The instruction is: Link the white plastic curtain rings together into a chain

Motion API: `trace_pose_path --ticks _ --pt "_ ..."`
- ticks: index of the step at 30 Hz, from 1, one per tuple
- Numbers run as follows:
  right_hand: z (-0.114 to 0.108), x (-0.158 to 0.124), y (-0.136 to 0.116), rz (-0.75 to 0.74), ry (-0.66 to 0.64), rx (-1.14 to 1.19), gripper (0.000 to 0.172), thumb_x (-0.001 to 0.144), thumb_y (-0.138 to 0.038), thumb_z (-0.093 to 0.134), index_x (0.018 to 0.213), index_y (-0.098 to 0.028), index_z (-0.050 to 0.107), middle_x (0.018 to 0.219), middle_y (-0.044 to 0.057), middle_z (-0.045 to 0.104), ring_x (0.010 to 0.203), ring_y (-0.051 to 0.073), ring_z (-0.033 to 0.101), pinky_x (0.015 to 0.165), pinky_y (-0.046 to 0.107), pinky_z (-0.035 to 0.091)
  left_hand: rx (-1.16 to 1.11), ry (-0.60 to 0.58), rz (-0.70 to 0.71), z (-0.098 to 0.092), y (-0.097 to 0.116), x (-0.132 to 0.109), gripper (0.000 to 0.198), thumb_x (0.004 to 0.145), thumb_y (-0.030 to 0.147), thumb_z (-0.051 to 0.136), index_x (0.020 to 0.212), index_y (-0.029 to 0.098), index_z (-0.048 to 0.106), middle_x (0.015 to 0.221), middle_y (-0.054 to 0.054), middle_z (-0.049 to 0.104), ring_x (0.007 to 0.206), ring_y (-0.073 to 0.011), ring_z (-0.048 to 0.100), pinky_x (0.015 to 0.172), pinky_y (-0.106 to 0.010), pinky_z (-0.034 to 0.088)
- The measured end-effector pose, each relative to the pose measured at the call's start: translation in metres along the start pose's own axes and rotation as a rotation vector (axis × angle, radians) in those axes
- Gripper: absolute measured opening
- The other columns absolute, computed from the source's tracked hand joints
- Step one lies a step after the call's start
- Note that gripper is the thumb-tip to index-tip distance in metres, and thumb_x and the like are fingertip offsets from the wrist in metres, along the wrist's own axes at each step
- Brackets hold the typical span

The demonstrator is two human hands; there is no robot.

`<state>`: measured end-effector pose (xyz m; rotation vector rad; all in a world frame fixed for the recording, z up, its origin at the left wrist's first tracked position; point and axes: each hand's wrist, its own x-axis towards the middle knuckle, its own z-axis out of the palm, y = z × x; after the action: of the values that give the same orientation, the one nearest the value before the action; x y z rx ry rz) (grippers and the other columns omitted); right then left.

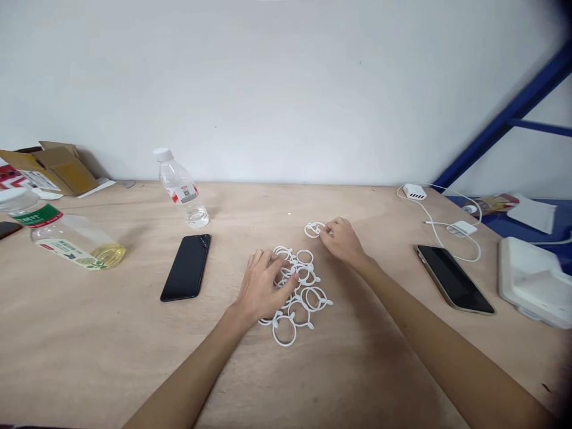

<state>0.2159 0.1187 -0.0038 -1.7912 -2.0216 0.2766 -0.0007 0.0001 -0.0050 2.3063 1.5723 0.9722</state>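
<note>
Several white rings (285, 331) with small tabs lie in an overlapping heap on the wooden table (111, 357). Over the left side of this heap rests my left hand (263, 286), its fingers spread and touching the rings. Farther back and to the right, a small separate group of white rings (313, 229) lies on the tabletop. My right hand (342, 239) has its fingers bent together at the right edge of that group; its fingertips partly cover the rings there.
Left of the heap are a black phone (186, 267), a water bottle (183, 190), a bottle with yellow liquid (67, 235) and a cardboard box (62, 170). On the right are another phone (453, 280), a white charger (414, 192) with cables and a white plastic object (531, 277).
</note>
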Motion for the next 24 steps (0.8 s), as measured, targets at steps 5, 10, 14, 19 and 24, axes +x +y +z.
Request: trace_pose_path --ticks 5,10,14,19,24 --pt "-0.01 0.011 0.004 0.106 -0.076 0.087 0.025 0.078 -0.028 0.046 0.066 -0.018 0.066 0.071 0.008 0.067 0.075 0.02 0.058 0.066 0.028 0.038 0.004 -0.008 0.001 0.002 -0.003 0.0 0.024 0.088 0.038 0.056 0.096 0.02 0.07 0.095 -0.007 0.06 0.092 -0.0224 0.051 0.086 -0.041 0.042" --pt "-0.013 0.018 0.013 0.276 -0.145 0.228 0.024 0.071 -0.024 0.049 0.062 -0.015 0.07 0.054 0.004 0.061 0.06 0.017 0.055 0.056 0.026 0.035 0.01 0.018 0.007 0.003 -0.005 0.0 0.023 0.088 0.038 0.056 0.095 0.02 0.07 0.092 -0.007 0.06 0.091 -0.0223 0.051 0.084 -0.04 0.043" --pt "-0.017 0.015 0.016 0.353 -0.167 0.345 0.018 0.067 -0.022 0.056 0.062 -0.013 0.071 0.048 0.001 0.054 0.052 0.013 0.048 0.051 0.025 0.032 0.003 0.025 0.013 0.003 -0.005 0.0 0.024 0.089 0.039 0.056 0.095 0.02 0.07 0.091 -0.007 0.061 0.089 -0.0222 0.051 0.084 -0.04 0.043" --pt "-0.034 0.012 0.008 0.405 -0.229 0.551 0.011 0.064 -0.017 0.061 0.06 -0.01 0.068 0.041 -0.003 0.039 0.041 0.007 0.03 0.041 0.024 0.019 -0.021 0.027 0.014 0.004 -0.005 0.0 0.022 0.088 0.037 0.057 0.095 0.02 0.07 0.092 -0.006 0.062 0.09 -0.0221 0.051 0.085 -0.04 0.043" --pt "-0.049 0.01 -0.003 0.431 -0.162 0.757 0.008 0.065 -0.016 0.064 0.061 -0.01 0.065 0.043 -0.004 0.037 0.041 0.005 0.026 0.038 0.021 0.013 -0.024 0.042 0.023 0.004 -0.004 0.0 0.023 0.089 0.036 0.056 0.095 0.019 0.069 0.09 -0.007 0.062 0.089 -0.0218 0.051 0.084 -0.04 0.043"
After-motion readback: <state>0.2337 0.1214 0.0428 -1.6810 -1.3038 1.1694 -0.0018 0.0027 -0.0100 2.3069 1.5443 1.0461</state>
